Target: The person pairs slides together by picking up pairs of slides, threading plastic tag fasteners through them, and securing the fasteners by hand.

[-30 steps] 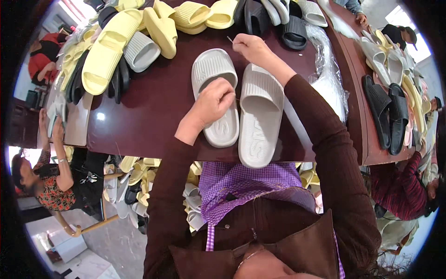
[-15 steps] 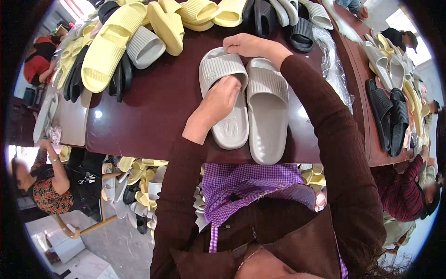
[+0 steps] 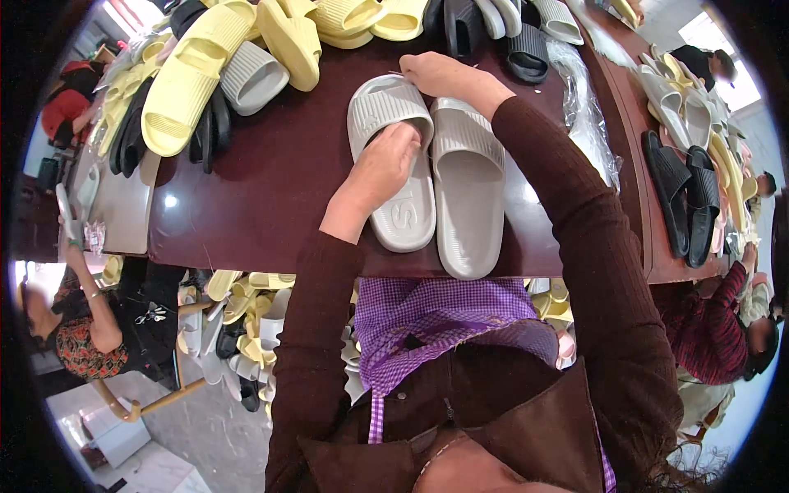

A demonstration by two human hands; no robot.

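Left hand: your left hand [image 3: 386, 160] lies on the left grey slide sandal [image 3: 394, 168], fingers curled and pushed in under its ribbed strap, gripping the strap from the inside.
Right hand: your right hand [image 3: 444, 76] sits at the far ends of the two sandals, fingers pinched together at the toe rim of the left one; you cannot tell from this view whether anything thin is held between the fingertips.
Left sandal: it lies sole down on the dark red-brown tabletop [image 3: 271, 189], toe away from you, heel near the front edge.
Right sandal: the right grey slide sandal [image 3: 468, 193] lies just beside the left one, touching it along the side, its heel reaching the tabletop's front edge; neither hand grips it, though your right wrist passes over its toe end.
Far left: a long pale yellow sandal [image 3: 193, 78] rests tilted on a pile, with a grey sandal [image 3: 251, 78] and black sandals [image 3: 205, 135] next to it.
Far edge: more yellow sandals [image 3: 345, 16] and dark ones [image 3: 526, 53] crowd the tabletop's back.
Right of you: a clear plastic bag [image 3: 588, 115] lies crumpled near your right sleeve; beyond it black sandals [image 3: 686, 197] sit on another tabletop.
Below: yellow and white sandals [image 3: 242, 316] are heaped on the floor under the edge.
Others: a seated person [image 3: 82, 337] is at lower left, another [image 3: 723, 337] at right.
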